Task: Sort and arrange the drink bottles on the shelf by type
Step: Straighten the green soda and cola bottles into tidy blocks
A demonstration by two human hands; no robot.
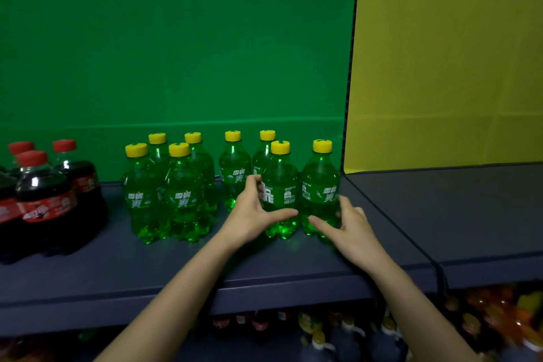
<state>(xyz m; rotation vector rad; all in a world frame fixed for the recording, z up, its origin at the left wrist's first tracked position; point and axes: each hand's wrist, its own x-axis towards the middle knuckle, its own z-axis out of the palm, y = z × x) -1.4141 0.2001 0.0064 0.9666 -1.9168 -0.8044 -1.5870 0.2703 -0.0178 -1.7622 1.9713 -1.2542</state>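
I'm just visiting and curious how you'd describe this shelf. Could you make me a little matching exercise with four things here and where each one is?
Things:
1. cola bottles
2. left hand
3. right hand
4. yellow panel

Places:
A. behind the empty right-hand section of shelf
B. far left of the shelf
C. at the front green bottle with its label turned sideways
D. at the rightmost green bottle

Pairs: 1-B, 2-C, 3-D, 4-A
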